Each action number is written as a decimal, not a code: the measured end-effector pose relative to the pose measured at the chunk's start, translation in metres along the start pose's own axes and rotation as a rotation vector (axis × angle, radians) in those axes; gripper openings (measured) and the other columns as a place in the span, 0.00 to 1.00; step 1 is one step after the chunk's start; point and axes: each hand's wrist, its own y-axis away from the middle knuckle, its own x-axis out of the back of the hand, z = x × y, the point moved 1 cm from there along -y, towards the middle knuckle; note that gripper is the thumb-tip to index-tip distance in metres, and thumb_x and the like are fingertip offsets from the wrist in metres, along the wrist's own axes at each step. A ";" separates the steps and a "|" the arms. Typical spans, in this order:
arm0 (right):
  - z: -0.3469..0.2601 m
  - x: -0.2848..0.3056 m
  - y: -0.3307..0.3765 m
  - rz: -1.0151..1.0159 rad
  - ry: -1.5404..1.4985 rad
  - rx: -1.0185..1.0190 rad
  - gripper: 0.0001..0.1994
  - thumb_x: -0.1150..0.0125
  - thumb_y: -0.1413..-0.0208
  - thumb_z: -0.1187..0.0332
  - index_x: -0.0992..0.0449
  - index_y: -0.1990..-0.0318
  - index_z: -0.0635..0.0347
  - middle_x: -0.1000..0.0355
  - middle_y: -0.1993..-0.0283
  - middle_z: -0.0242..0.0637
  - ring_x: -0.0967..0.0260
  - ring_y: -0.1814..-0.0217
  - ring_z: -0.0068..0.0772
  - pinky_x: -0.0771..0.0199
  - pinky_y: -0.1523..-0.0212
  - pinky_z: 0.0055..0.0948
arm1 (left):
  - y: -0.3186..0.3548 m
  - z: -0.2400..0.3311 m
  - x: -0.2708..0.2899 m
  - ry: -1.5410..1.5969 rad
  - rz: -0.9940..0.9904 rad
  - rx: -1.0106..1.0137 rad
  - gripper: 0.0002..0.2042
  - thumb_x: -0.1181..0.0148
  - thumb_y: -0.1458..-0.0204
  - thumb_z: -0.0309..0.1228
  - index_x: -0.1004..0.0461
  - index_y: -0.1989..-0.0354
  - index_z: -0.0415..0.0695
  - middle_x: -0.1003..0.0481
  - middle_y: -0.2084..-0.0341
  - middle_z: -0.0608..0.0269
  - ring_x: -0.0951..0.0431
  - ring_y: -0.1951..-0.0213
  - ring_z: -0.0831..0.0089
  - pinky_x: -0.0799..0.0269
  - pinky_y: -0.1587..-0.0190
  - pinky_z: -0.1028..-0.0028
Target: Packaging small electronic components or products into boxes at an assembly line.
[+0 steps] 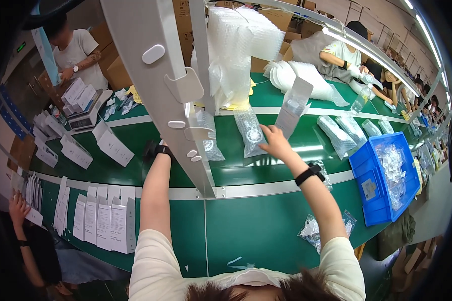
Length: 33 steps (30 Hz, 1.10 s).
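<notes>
As the right hand [274, 142] is half open and empty beside the wrapped pack [251, 134], best pinch gently; the mostly hidden left hand's [161, 143] grip I cannot tell.

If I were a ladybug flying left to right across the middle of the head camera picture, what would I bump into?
White boxes → left forearm → gray post → bubble-wrap packet → right hand → another bubble-wrap packet → blue bin.
</notes>
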 end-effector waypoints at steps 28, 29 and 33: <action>-0.071 0.040 0.184 -0.400 -0.060 -0.036 0.30 0.36 0.72 0.65 0.39 0.55 0.49 0.42 0.62 0.50 0.36 0.67 0.56 0.31 0.67 0.44 | 0.046 0.105 -0.019 -0.304 -0.261 -0.130 0.20 0.42 0.61 0.33 0.35 0.58 0.41 0.37 0.57 0.48 0.37 0.55 0.50 0.40 0.52 0.61; -0.075 0.041 0.196 -0.397 -0.074 -0.075 0.30 0.36 0.72 0.66 0.39 0.55 0.49 0.42 0.62 0.50 0.36 0.67 0.56 0.31 0.67 0.44 | 0.043 0.093 -0.022 -0.249 -0.382 -0.081 0.20 0.42 0.61 0.33 0.34 0.58 0.42 0.36 0.59 0.47 0.35 0.57 0.49 0.38 0.54 0.62; -0.086 0.042 0.221 -0.393 -0.150 -0.106 0.30 0.36 0.73 0.69 0.39 0.55 0.49 0.43 0.61 0.49 0.37 0.65 0.56 0.31 0.66 0.44 | 0.059 0.036 0.019 -0.285 -0.178 0.228 0.20 0.40 0.66 0.31 0.34 0.61 0.45 0.35 0.64 0.47 0.33 0.60 0.49 0.35 0.57 0.63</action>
